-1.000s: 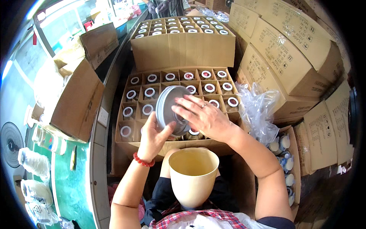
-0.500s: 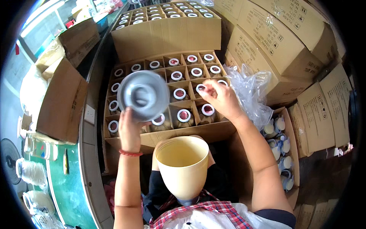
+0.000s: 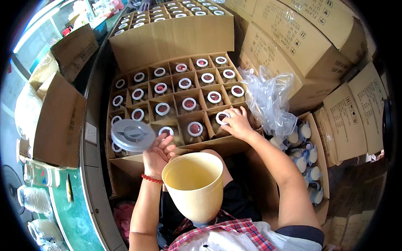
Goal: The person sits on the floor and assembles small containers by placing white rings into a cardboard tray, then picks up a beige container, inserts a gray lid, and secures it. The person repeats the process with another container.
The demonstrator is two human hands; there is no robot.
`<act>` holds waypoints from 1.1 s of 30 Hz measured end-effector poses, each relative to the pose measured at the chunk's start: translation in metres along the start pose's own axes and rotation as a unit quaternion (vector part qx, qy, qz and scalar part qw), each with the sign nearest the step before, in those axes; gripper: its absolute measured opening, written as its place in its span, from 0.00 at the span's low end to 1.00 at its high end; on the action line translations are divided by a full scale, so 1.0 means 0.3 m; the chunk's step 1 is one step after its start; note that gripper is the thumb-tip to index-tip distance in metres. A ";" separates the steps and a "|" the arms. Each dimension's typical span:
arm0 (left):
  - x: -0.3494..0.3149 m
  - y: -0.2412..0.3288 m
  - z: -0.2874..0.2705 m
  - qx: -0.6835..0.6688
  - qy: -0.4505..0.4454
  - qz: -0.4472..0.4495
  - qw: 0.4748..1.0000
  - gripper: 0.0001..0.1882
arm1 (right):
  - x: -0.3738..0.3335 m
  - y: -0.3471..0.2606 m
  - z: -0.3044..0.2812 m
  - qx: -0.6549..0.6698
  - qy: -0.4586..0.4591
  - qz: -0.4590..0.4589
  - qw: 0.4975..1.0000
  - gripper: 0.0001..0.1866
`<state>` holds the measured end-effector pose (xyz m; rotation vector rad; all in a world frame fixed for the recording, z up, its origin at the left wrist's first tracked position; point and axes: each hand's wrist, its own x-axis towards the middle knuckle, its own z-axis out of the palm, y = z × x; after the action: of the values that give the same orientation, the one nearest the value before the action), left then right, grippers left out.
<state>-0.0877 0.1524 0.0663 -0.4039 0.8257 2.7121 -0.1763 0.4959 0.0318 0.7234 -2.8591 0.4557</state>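
My left hand (image 3: pixel 158 155), palm up with loosely curled fingers, meets the edge of a round grey translucent lid (image 3: pixel 132 136) with a raised middle. Its thumb is hidden, and the lid hangs tilted above the near left corner of a divided carton (image 3: pixel 136 165). With bent fingers my right hand (image 3: pixel 238 124) grips the white rim of a bottle (image 3: pixel 222 118) in the carton's near row. Similar bottles (image 3: pixel 195 129) with white rims and dark red centres stand in the other compartments. A cream tapered container (image 3: pixel 193 188) with a grey lower end stands between my thighs.
Behind rises a second carton (image 3: pixel 176 39) full of bottles, with another person's hand (image 3: pixel 145 5) beyond it. Clear plastic bags (image 3: pixel 270 100) lie at the right, above a box of white-and-blue pieces (image 3: pixel 312 157). Cartons (image 3: pixel 289 42) are stacked far right. A knife (image 3: pixel 69 188) lies on the green table (image 3: pixel 79 209).
My left hand has turned palm up and brought the lid down and to the left. My right hand has lowered onto a bottle's rim in the near row. The view has shifted slightly.
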 end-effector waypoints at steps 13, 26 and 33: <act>0.018 0.096 0.293 0.059 -0.137 -0.027 0.988 0.32 | 0.119 -0.609 -0.644 -0.137 0.189 -0.352 0.906 0.06; 0.042 0.097 0.201 -0.019 -0.136 0.063 0.989 0.30 | 0.144 -0.625 -0.536 0.013 0.102 -0.326 0.940 0.34; 0.001 0.057 0.222 0.018 -0.175 0.051 0.983 0.31 | 0.220 -0.408 -0.383 0.525 -0.188 0.139 0.818 0.40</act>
<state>-0.1061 0.1771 0.1279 0.1280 0.8100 2.7388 -0.1654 0.4024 0.1858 0.5141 -2.8547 2.2543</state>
